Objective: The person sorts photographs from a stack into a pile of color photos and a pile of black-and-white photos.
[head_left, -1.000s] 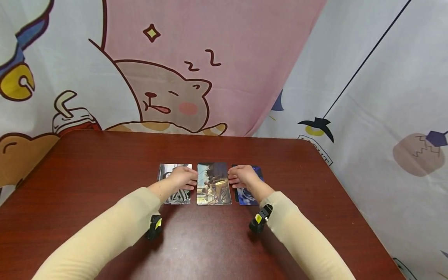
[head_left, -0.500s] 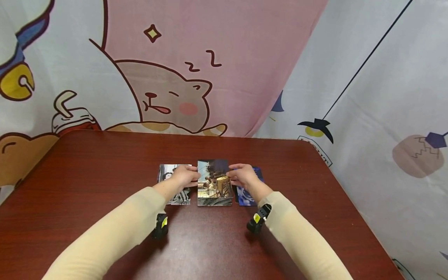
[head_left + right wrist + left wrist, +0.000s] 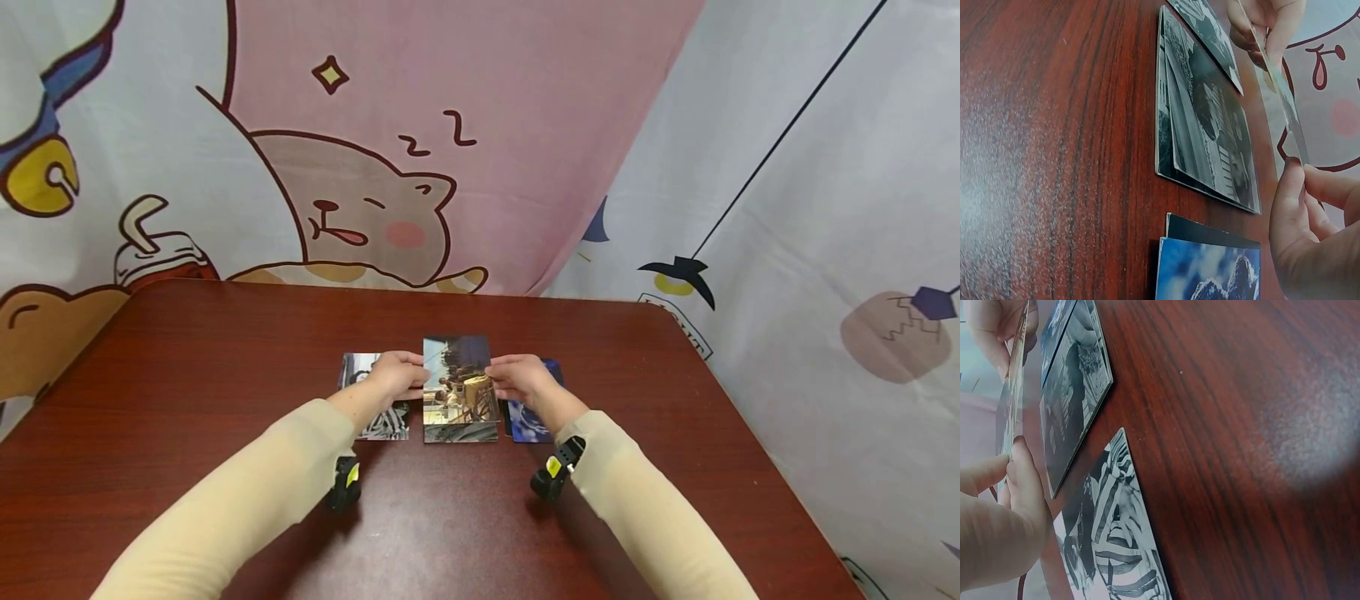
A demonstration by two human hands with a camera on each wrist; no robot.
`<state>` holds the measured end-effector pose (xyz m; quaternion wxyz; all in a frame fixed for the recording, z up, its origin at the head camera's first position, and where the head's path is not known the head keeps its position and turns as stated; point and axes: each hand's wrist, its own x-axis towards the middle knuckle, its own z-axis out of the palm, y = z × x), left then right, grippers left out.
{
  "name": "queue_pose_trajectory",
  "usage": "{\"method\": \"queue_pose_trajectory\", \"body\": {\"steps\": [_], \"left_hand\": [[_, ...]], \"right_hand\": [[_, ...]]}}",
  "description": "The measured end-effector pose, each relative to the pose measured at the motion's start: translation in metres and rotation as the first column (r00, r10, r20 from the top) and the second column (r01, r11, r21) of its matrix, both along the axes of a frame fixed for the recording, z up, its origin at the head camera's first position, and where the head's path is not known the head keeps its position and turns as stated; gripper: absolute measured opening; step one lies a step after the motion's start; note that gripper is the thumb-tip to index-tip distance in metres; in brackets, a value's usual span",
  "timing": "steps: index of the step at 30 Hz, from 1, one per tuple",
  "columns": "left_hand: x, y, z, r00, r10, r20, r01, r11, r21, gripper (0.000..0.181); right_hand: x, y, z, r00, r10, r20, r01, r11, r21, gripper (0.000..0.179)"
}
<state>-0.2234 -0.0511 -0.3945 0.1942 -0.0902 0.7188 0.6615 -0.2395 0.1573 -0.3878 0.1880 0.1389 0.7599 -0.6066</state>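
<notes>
My left hand (image 3: 392,379) and right hand (image 3: 525,379) pinch opposite side edges of a colour picture card (image 3: 457,375) showing figures and a golden shape. Both wrist views show this card raised off the table, seen nearly edge-on between thumbs and fingers. Beneath it lies a stack of black-and-white picture cards (image 3: 1204,119), slightly misaligned. Under my left hand is a black-and-white card (image 3: 1116,537) with a striped pattern, partly covered by the hand in the head view. Blue picture cards (image 3: 1210,269) with a dark one under them lie below my right hand.
The cards lie on a reddish-brown wooden table (image 3: 420,533). A cloth (image 3: 540,125) printed with cartoon animals hangs behind its far edge, and pale cloth (image 3: 825,217) hangs along the right side.
The colour card has come up off the middle stack and shifted slightly away from me, baring the black-and-white card beneath. My left hand has moved slightly right to the card's edge.
</notes>
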Motion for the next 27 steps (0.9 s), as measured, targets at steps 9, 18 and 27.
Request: {"method": "queue_pose_trajectory", "body": {"steps": [9, 18, 27], "left_hand": [[0.000, 0.005, 0.003, 1.000, 0.030, -0.008, -0.030, 0.999, -0.029, 0.038], [0.000, 0.008, 0.006, 1.000, 0.017, -0.006, -0.017, 1.000, -0.018, 0.038], [-0.001, 0.012, 0.010, 1.000, 0.013, -0.011, -0.013, 1.000, -0.020, 0.038]], "right_hand": [[0.001, 0.003, 0.004, 0.999, 0.040, 0.003, -0.040, 0.998, 0.046, 0.036], [0.002, 0.007, 0.009, 0.999, 0.035, 0.009, -0.036, 0.998, 0.052, 0.036], [0.002, 0.013, 0.010, 0.999, 0.040, -0.010, -0.040, 0.997, 0.064, 0.036]]}}
